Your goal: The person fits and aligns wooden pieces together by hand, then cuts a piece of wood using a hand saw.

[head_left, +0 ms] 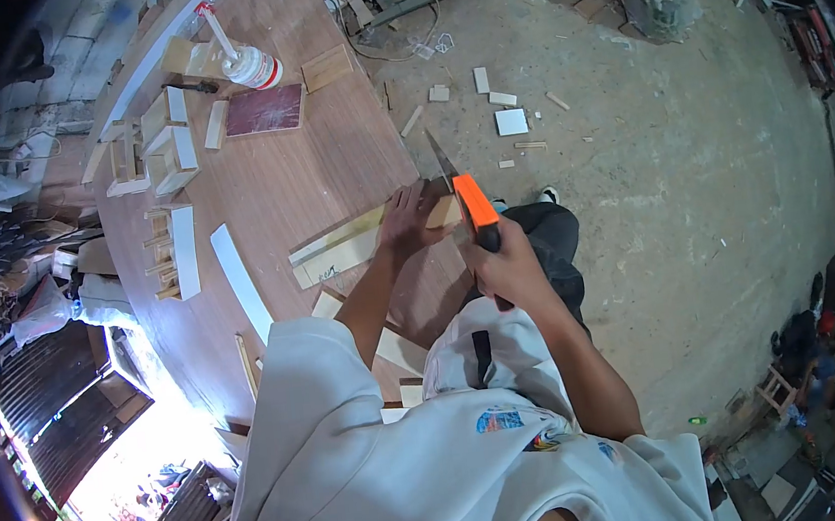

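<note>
No writing or label can be read.

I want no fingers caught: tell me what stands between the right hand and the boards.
Only the saw that the right hand holds visibly stands between it and the boards. The left hand lies on them, close to the blade.

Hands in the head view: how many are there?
2. The left hand rests on the light wooden boards at the table edge; the right hand grips the saw by its handle. No others can be made out.
</note>
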A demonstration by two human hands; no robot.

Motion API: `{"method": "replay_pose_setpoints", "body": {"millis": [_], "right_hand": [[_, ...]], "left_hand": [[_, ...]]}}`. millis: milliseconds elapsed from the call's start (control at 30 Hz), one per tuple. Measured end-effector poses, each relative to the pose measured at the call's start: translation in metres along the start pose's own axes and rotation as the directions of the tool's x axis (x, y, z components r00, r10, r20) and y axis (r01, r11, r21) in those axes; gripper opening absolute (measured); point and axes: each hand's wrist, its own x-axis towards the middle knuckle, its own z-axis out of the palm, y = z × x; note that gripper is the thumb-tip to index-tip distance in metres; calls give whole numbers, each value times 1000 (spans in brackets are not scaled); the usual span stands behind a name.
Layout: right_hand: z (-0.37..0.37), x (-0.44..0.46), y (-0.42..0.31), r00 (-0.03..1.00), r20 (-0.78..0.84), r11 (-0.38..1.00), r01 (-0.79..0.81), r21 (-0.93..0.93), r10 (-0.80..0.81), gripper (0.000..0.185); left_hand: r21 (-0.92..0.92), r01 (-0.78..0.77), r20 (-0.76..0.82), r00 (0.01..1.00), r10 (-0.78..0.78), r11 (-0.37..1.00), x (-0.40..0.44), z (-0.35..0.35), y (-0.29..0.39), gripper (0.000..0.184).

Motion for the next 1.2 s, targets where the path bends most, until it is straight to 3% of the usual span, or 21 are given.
{"method": "replay_pose_setpoints", "body": {"millis": [33,167,267,333,533,567,667,733,833,900,1000,1033,1167,1200], "right_hand": [[-4,-3,6,992,-3,989,126,-82,-127,11],[2,28,17,999,-7,997,46,61,-46,8],[6,35,9,998,-32,999,48,4,-48,8],[5,4,-7,986,61,984,159,-76,-154,7],[11,40,18,966,-5,965,256,-62,-257,8],[10,41,20,987,4,986,161,-50,-161,7],[8,6,4,970,-4,965,241,-103,-243,6],[4,7,11,984,58,981,173,-85,-169,6],[4,31,22,988,-22,988,150,-16,-151,6],[3,37,14,1000,-1,999,-11,-34,11,17],[-2,-8,-10,999,35,993,45,-111,-42,15],[-5,-12,-4,988,56,978,149,-148,-142,17],[2,27,24,993,-26,990,109,-86,-111,20],[8,31,18,990,-15,989,139,-52,-140,12]], "left_hand": [[-16,19,-1,1000,-19,1000,-1,2,1,73],[-16,50,69,996,-49,999,0,0,1,71],[24,-40,-47,998,41,999,2,1,-3,70],[-9,-75,-73,995,74,997,2,-1,0,70],[15,-46,-5,999,46,999,1,-5,1,70],[21,-48,-7,999,48,999,4,-6,2,70],[8,-33,-37,999,33,999,0,0,3,71],[51,-19,-31,999,20,999,0,2,2,69],[43,-72,-24,997,73,996,2,-1,1,68],[15,-39,4,999,39,999,5,-6,7,69],[13,-7,30,1000,7,1000,-1,-4,4,71],[51,-13,-2,1000,14,999,0,0,3,71],[26,23,33,999,-24,999,2,-2,4,68],[24,-10,-8,1000,10,1000,0,-2,3,68]]}}
